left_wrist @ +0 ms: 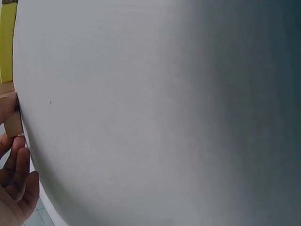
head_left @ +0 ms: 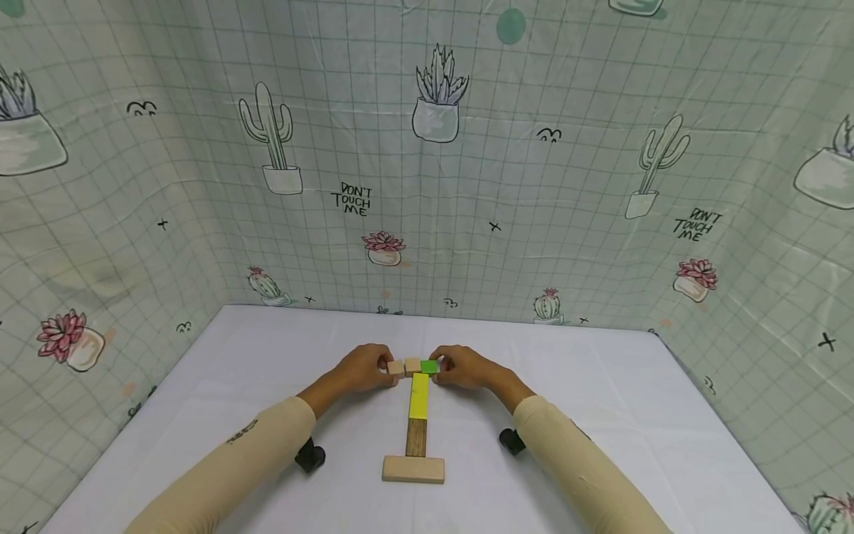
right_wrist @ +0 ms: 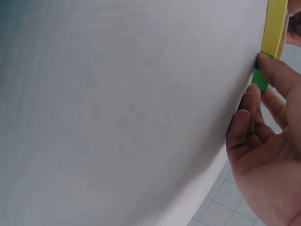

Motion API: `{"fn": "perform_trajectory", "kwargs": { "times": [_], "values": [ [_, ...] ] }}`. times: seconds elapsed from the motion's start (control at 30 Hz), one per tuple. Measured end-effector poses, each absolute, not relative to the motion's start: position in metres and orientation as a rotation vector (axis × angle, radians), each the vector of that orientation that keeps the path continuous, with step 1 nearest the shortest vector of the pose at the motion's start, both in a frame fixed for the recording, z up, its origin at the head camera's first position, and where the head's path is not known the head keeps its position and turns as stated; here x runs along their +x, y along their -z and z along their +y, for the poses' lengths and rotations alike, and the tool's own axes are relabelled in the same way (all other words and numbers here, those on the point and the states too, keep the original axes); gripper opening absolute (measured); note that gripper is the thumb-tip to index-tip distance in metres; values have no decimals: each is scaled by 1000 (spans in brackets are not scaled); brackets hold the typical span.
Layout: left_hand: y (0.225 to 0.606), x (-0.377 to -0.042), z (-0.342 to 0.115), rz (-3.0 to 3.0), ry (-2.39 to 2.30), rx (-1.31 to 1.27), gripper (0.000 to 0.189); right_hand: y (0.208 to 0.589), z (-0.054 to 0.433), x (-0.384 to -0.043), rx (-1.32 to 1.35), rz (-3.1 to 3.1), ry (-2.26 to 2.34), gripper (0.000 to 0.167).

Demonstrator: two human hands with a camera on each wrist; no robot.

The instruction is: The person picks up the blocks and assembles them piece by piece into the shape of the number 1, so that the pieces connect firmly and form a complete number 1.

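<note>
Two pale wooden blocks and a green block make a short row at the far end of a line of blocks. My left hand (head_left: 365,368) pinches the leftmost pale wooden block (head_left: 396,368) between thumb and fingers. At the row's right end my right hand (head_left: 465,366) pinches the green block (head_left: 430,366). Between them sits the second pale wooden block (head_left: 413,366). A yellow block (head_left: 419,396) runs toward me from the row, followed by a dark brown block (head_left: 416,437). Crosswise at the near end lies a light wooden plank (head_left: 414,469). In the right wrist view, the thumb touches the green block (right_wrist: 260,81).
A white cloth covers the table (head_left: 320,334). Behind and beside it hangs a patterned curtain (head_left: 467,178) with cactus prints. Black wrist devices show below the left sleeve (head_left: 233,463) and the right sleeve (head_left: 580,467).
</note>
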State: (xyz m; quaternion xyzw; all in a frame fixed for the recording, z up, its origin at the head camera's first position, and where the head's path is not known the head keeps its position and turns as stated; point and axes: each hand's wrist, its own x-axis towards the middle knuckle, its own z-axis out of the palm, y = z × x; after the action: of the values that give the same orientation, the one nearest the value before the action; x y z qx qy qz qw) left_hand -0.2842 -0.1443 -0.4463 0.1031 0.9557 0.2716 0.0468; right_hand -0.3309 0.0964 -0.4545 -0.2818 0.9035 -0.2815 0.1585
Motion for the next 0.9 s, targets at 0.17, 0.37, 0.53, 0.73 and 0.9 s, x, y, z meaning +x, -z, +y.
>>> {"fn": "perform_trajectory", "kwargs": {
  "times": [0.17,0.37,0.53,0.73,0.9],
  "values": [
    [444,-284,-144,2922,-820,312,26,452,96,-329,-785,2590,801,33],
    [447,-285,-144,2919,-804,313,27,452,96,-329,-783,2589,794,34],
    [448,-286,-144,2904,-808,296,28,452,96,-329,-772,2595,787,34],
    [446,-284,-143,2896,-819,286,27,452,95,-328,-773,2596,793,33],
    [446,-284,-143,2902,-811,284,27,452,95,-327,-774,2591,797,33]
  ]
}}
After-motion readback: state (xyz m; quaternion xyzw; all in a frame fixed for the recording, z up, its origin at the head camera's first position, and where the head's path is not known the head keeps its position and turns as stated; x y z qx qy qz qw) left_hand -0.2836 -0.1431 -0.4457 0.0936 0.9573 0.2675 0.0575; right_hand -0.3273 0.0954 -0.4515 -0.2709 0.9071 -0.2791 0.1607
